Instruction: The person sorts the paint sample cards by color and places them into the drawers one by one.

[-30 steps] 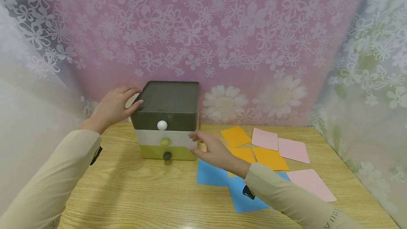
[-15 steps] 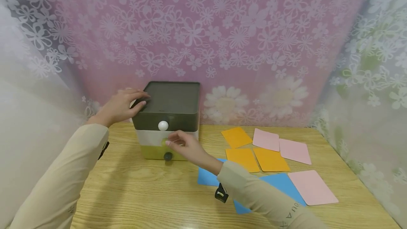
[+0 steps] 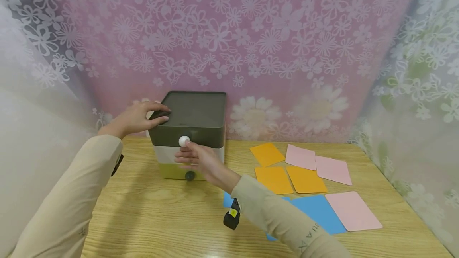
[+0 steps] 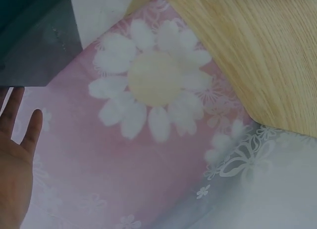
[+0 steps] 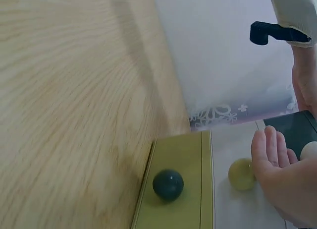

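Note:
A small three-tier drawer box [image 3: 193,110] stands on the table, dark on top, white in the middle and olive green below. My left hand [image 3: 134,118] rests on its left top edge, fingers extended over the lid. My right hand [image 3: 208,164] is at the front, its thumb and forefinger pinching the white knob [image 3: 184,141] of the dark drawer. The other fingers extend below, hiding the green knob in the head view; the right wrist view shows that green knob [image 5: 241,174] beside them. Lowest is a dark knob [image 3: 189,176] on the olive drawer. All drawers look pushed in.
Right of the box lie several square cards: orange [image 3: 273,180], pink [image 3: 353,210] and blue [image 3: 317,212]. The right forearm covers part of the blue ones. Flowered pink cloth [image 3: 251,51] hangs behind the wooden table [image 3: 161,218].
My right hand has moved left from the box's right side, past the green knob, then up to the white knob. My left hand has slid slightly further onto the lid.

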### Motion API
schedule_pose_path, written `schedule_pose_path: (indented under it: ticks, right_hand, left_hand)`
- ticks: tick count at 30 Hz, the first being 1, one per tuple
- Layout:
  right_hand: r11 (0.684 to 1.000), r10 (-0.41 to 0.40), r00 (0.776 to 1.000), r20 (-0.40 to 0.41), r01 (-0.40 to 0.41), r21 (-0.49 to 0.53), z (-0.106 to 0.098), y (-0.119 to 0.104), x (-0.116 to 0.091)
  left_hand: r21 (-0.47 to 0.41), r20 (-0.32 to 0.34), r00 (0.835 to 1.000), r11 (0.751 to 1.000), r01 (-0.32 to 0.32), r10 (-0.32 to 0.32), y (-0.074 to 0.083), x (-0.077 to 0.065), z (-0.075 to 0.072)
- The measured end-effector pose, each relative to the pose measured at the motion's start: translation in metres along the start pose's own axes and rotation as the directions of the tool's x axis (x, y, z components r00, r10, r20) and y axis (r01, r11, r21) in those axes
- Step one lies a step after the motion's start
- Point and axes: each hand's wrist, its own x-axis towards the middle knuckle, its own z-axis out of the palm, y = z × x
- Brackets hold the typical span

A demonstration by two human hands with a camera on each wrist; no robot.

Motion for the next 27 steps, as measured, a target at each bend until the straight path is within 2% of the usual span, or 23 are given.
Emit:
schedule_pose_path:
  ticks: [6,15,20,27]
  right_hand:
    - [0.980,0.036,0.999,-0.006,-0.034,0.198,0.005,-0.001,0.004]
    - [0.903,0.135,0.989,-0.058,-0.099,0.418,0.014,-0.003,0.010]
    - [0.869,0.165,0.982,-0.095,-0.099,0.484,0.017,-0.001,0.012]
    - [0.843,0.200,0.969,-0.142,-0.096,0.529,0.025,-0.001,0.011]
  left_hand:
    - [-0.032,0.003,1.000,0.999,0.008,-0.008,0.000,0.001,0.000]
    - [-0.049,0.012,1.000,0.999,0.016,-0.016,-0.003,0.002,0.002]
    - [-0.060,0.026,0.999,0.998,0.026,-0.024,0.001,0.000,0.000]
    - [-0.068,0.005,1.000,0.998,0.013,-0.013,0.001,-0.001,0.001]
